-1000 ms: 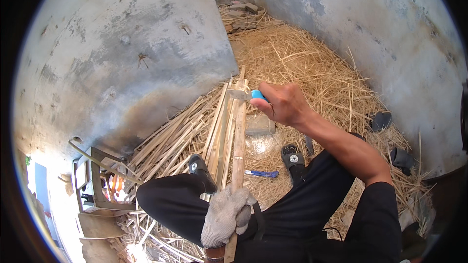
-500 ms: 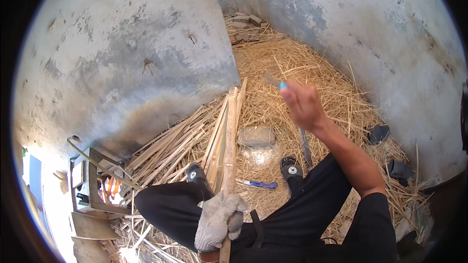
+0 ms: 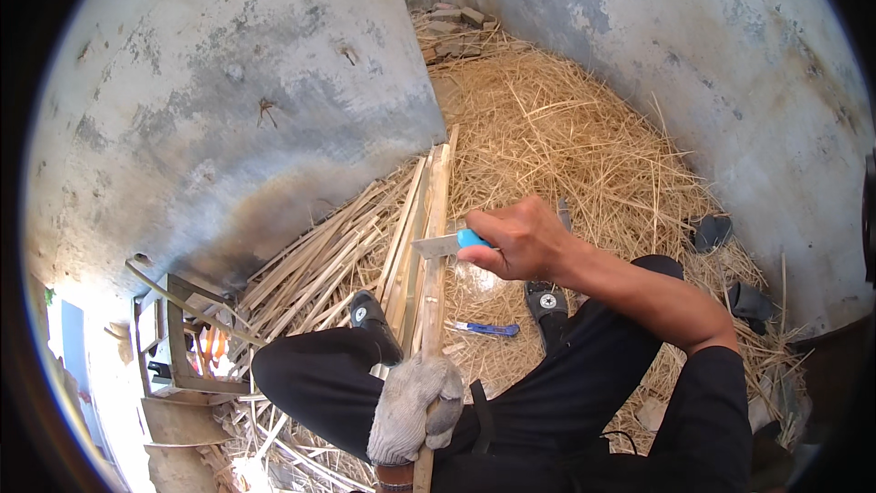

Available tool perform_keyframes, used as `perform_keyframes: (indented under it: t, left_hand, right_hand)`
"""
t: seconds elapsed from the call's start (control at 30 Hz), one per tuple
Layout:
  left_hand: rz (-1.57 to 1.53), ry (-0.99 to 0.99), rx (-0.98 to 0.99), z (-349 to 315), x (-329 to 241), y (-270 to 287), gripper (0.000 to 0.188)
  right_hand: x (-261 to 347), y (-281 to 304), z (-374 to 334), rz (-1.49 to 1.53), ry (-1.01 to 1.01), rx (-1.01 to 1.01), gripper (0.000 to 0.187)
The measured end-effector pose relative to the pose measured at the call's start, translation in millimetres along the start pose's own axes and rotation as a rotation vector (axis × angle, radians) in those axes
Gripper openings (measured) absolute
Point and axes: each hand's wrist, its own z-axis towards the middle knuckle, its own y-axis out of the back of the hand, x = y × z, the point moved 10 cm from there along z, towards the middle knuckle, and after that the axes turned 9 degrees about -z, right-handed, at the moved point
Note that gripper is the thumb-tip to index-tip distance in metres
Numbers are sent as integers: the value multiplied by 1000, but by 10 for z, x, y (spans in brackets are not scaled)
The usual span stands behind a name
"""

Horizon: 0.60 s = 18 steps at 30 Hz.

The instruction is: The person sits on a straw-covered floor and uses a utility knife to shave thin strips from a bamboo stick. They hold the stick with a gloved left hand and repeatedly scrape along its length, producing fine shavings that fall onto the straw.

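My left hand (image 3: 412,409), in a grey-white knit work glove, is wrapped round the lower part of a long, pale bamboo strip (image 3: 432,306). The strip runs away from me between my legs toward the wall corner. In my bare right hand (image 3: 522,239) is a knife (image 3: 436,246) with a bright blue handle. Its broad, flat blade points left and lies across the strip at about mid-length; whether it touches cannot be told. Below my right hand, a blue utility knife (image 3: 485,329) rests on the straw, between my shoes.
Split strips (image 3: 315,260) are heaped at the left by the wall. Shavings (image 3: 566,132) cover the floor ahead, with bricks (image 3: 452,32) in the far corner. A wooden frame (image 3: 178,338) stands at the left. Dark shoes (image 3: 710,233) lie at the right.
My right hand has brought the knife down and toward me, its blade now across the bamboo strip. My left hand keeps its grip in nearly the same place.
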Motion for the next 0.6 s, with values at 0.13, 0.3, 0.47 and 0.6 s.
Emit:
perform_keyframes:
  t: [0.13,0.3,0.47,0.6]
  left_hand:
    - [-62,15,-28,-13,11,51,31]
    - [109,145,-28,-206,46,-198,26]
    - [-9,28,-28,28,-30,41,29]
    - [12,37,-53,-14,-42,14,29]
  right_hand:
    - [-75,-54,64,-117,28,-74,50]
    - [-1224,373,70,-335,-497,-213,50]
    - [-288,248,154,58,-151,-134,47]
    - [122,19,66,110,107,20,45]
